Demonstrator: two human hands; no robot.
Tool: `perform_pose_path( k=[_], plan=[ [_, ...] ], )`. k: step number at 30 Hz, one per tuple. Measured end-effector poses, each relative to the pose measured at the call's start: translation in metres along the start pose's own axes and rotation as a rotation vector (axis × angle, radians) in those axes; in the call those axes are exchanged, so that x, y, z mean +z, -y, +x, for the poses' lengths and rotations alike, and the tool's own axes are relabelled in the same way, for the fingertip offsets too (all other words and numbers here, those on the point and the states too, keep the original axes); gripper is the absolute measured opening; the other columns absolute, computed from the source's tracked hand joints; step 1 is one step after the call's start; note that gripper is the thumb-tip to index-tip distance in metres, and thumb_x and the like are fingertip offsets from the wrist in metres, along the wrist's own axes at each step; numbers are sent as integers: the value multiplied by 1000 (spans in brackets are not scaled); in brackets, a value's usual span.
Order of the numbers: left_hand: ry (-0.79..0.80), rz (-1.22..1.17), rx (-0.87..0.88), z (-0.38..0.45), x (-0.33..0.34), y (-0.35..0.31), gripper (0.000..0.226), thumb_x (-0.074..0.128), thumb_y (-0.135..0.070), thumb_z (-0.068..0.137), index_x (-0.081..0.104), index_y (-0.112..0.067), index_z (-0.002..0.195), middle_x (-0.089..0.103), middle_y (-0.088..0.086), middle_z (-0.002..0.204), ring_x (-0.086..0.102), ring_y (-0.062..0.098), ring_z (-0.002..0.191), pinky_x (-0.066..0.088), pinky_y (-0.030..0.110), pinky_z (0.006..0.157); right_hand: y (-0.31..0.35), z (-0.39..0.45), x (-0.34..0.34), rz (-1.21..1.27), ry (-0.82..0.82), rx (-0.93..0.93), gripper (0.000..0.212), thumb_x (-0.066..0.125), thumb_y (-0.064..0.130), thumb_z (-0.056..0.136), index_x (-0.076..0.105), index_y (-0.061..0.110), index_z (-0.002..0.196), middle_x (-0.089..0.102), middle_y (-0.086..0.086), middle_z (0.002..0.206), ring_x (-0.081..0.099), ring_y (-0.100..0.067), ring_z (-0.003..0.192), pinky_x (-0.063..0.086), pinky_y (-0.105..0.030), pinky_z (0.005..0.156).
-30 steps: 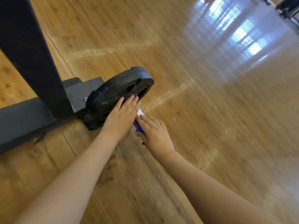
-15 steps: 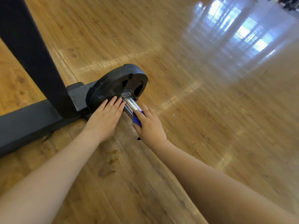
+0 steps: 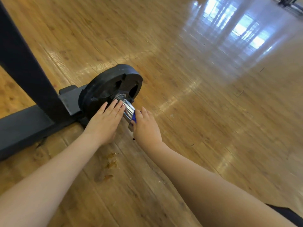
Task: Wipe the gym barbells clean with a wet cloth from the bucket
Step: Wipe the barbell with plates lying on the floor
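More of the chrome bar (image 3: 127, 106) shows than a second ago. The left hand (image 3: 105, 122) lies flat-fingered against the black weight plate (image 3: 113, 86); the right hand (image 3: 146, 126) clamps a blue cloth (image 3: 134, 116) (mostly hidden) round the bar's end.

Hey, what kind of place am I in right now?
Most likely a gym: a round black weight plate sits on a shiny chrome barbell sleeve, beside a dark metal rack frame on a glossy wooden floor.

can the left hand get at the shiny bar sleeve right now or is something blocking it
Probably yes. The left hand lies flat on the black weight plate, fingertips right beside the chrome sleeve. Nothing sits between them; the right hand holds the blue cloth only at the sleeve's outer end.
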State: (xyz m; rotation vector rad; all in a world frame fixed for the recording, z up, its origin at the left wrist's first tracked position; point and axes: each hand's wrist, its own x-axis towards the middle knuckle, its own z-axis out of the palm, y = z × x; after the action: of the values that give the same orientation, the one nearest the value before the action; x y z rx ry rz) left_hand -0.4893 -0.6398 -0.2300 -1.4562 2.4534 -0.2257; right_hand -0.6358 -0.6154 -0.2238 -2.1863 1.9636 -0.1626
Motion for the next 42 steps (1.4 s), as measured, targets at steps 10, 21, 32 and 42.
perform_pose_path(
  k=[10, 21, 32, 42],
  plan=[
    [9, -49, -17, 0, 3, 6, 77, 36, -26, 97, -28, -6, 134, -12, 12, 158, -12, 25, 145, -4, 41, 116, -9, 6, -3, 306, -78, 188, 25, 42, 25, 101, 51, 9, 118, 55, -6, 114, 53, -23, 101, 40, -28, 73],
    [-67, -74, 22, 15, 5, -3, 78, 37, -24, 96, -28, -7, 134, -14, 12, 157, -14, 25, 145, -7, 41, 115, -34, -22, 5, 249, 31, 240, 19, 48, 28, 98, 51, 12, 107, 56, -1, 95, 52, -20, 87, 33, -24, 62],
    [-49, -45, 29, 20, 3, -8, 82, 36, -32, 98, -32, -4, 133, -20, 14, 156, -18, 26, 144, -6, 43, 115, -33, -57, 16, -79, -79, 181, 27, 83, 22, 67, 63, 11, 82, 63, -2, 74, 59, -20, 65, 35, -27, 53],
    [-57, -92, 16, 19, 4, -12, 80, 35, -31, 97, -31, -4, 133, -19, 14, 156, -18, 25, 144, -6, 42, 116, -6, -53, 22, -276, -41, 149, 54, 56, 17, 76, 56, -2, 127, 57, -19, 129, 59, -32, 113, 51, -47, 85]
  ],
)
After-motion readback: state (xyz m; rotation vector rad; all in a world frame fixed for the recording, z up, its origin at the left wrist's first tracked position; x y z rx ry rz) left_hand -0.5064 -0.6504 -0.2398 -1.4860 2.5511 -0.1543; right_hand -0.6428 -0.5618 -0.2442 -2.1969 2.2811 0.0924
